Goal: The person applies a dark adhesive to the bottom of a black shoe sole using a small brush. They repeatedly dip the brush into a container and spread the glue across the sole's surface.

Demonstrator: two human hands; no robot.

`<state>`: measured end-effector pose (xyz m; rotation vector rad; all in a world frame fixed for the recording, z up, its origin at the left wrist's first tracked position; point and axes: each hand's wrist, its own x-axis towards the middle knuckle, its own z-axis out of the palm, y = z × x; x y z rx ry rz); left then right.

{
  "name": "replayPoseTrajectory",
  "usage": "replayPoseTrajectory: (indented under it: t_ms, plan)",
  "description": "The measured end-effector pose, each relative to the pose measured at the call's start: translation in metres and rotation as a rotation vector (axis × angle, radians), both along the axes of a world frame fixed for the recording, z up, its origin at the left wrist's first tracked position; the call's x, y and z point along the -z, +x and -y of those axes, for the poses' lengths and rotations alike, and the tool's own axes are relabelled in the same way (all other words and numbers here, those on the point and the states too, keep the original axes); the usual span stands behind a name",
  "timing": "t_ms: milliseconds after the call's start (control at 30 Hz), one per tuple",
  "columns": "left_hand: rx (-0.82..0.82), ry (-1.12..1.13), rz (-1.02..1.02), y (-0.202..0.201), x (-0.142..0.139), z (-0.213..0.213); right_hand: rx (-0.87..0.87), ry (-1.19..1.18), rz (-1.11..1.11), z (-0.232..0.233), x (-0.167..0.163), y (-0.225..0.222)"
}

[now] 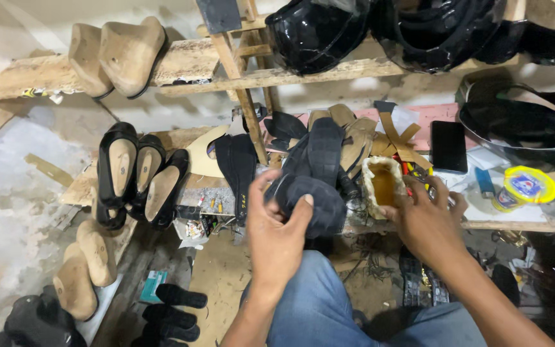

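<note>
My left hand grips a dark quilted shoe upper over my knee, thumb on its front and fingers curled behind. More of the same dark quilted uppers are stacked on the low workbench just behind it. My right hand rests beside an encrusted glue pot full of yellowish glue, with its fingers at the pot's right side; whether it holds a small tool I cannot tell.
Black shoes with tan insoles line the left of the bench. Wooden lasts sit on the upper shelf and more lasts on the floor. A phone and a yellow-lidded tin lie at right.
</note>
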<state>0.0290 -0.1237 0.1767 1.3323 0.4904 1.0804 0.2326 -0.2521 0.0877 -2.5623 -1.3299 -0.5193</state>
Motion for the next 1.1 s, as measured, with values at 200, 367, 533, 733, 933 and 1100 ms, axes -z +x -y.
replayPoseTrajectory:
  t_ms: [200, 367, 533, 733, 933, 1100]
  plan:
    - [0.322, -0.088, -0.116, -0.003, 0.011, 0.005, -0.555, 0.493, -0.565, 0.016, -0.043, -0.026]
    - [0.462, -0.233, -0.058, -0.008, 0.010, 0.003, -0.680, 0.443, -0.066, 0.020, -0.054, -0.037]
    - [0.315, -0.338, -0.024, -0.004, 0.012, -0.006, -0.683, 0.507, -0.192, 0.023, -0.045, -0.051]
    - [0.423, -0.343, -0.045, -0.002, 0.026, 0.007, -0.329, 0.660, -1.260, 0.018, -0.030, -0.070]
    - [0.484, -0.391, -0.091, -0.019, 0.031, 0.013, -0.546, 0.383, -0.095, 0.026, -0.043, -0.044]
    - [0.458, -0.391, -0.089, -0.027, 0.030, 0.005, -0.790, 0.344, 0.298, 0.031, -0.048, -0.031]
